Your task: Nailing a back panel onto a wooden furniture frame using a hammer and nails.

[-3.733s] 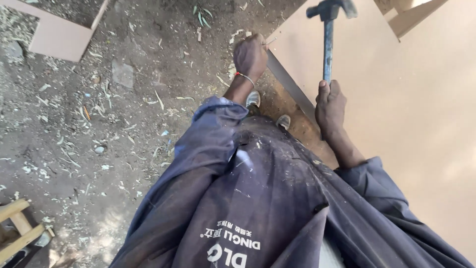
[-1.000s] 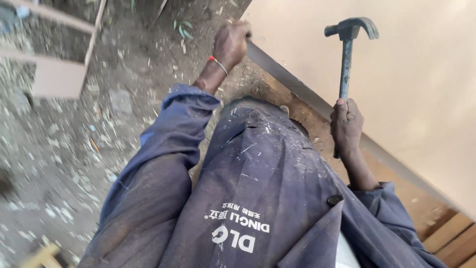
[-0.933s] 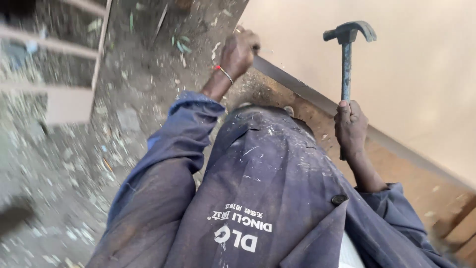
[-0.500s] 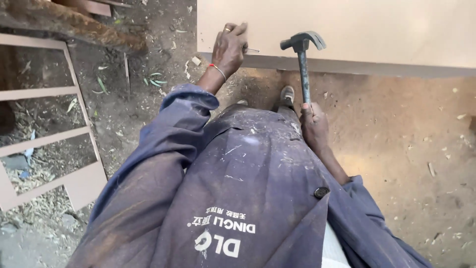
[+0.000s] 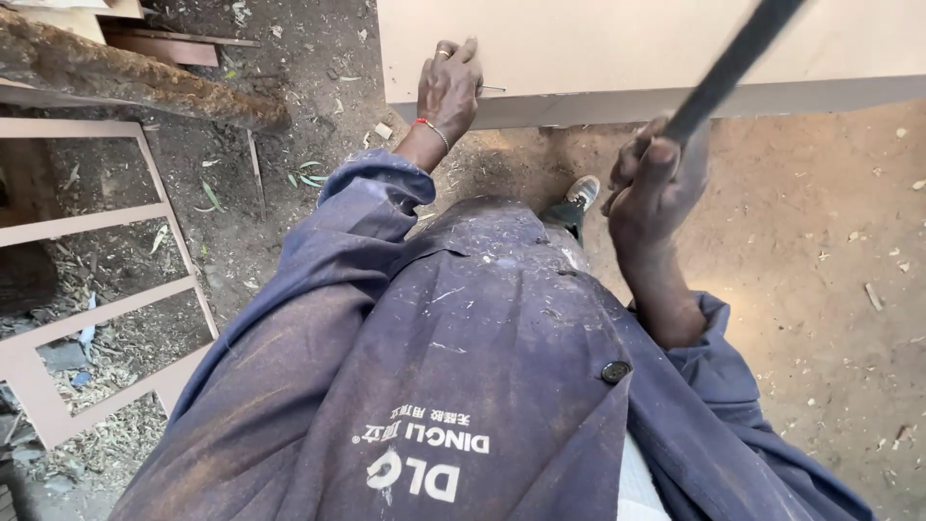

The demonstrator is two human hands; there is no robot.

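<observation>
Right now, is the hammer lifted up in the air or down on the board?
Up. The right hand grips the hammer handle, which slants upward out of the frame, off the pale board. The hammer's head is out of view.

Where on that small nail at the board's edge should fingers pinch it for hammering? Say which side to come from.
Pinch the nail on its thin shaft close to the pale board, coming from the side as the left hand does. The shaft sticks out past the fingers, so its end stays free. The right hand holds the hammer handle.
</observation>
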